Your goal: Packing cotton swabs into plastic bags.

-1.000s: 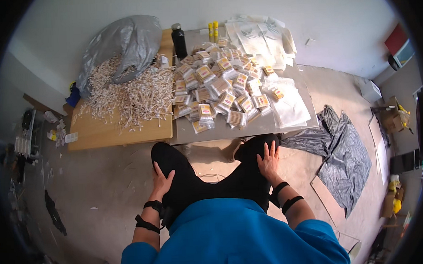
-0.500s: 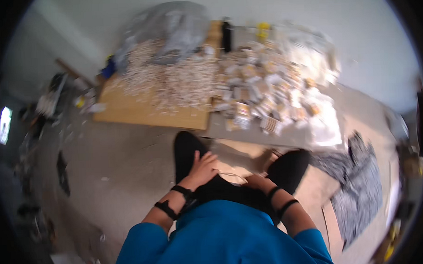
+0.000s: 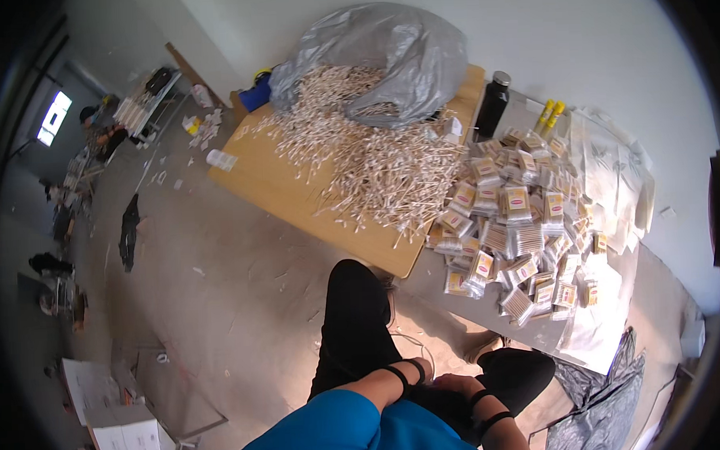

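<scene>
My left hand [image 3: 426, 372] is down in my lap, with its fingers hidden from sight. Right beside it lies my right hand [image 3: 457, 383], low between my thighs, and its fingers do not show clearly either. A thin cable loop [image 3: 418, 336] curves just beyond both hands. On the wooden board ahead spreads a heap of loose cotton swabs [image 3: 398, 176], partly spilling from a large grey plastic bag [image 3: 425, 48]. To its right, many small clear packs of cotton swabs [image 3: 527, 239] with yellow labels are piled on the grey tabletop.
A black bottle [image 3: 493, 105] and two yellow tubes [image 3: 550, 117] stand behind the packs. Clear plastic bags [image 3: 612, 165] lie at the right. A small white container [image 3: 221, 160] sits on the board's left edge. White cartons [image 3: 126, 439] are at lower left; another person [image 3: 103, 135] sits far left.
My left hand has moved off my left thigh into my lap, next to my right hand. The view has turned left, so the table appears farther right.
</scene>
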Available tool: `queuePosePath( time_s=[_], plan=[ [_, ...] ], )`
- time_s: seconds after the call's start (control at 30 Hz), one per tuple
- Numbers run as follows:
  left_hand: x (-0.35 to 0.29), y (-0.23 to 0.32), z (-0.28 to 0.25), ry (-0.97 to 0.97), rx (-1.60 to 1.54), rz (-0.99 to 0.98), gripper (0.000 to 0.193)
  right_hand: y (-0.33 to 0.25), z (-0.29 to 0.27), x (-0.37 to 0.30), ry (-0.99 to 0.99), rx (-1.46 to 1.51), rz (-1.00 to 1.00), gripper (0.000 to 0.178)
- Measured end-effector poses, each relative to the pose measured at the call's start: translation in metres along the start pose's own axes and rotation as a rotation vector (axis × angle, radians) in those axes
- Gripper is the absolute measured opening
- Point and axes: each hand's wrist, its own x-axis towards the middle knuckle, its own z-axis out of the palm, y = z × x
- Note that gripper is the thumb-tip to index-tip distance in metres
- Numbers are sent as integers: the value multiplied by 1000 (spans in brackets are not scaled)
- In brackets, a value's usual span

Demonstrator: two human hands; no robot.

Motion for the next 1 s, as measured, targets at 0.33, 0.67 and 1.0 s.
queuePosePath(
  time_s=[0.33,0.67,1.0],
  plan=[
    [37,-34,35,-116,-120,213,31,-18,4,-12,-114,258,240,60],
    [49,24,32,9,-232,283,29,-40,-21,-92,-205,411,523,82],
    [54,46,45,356,-84,180,49,-7,1,-86,-26,51,363,68]
  ],
)
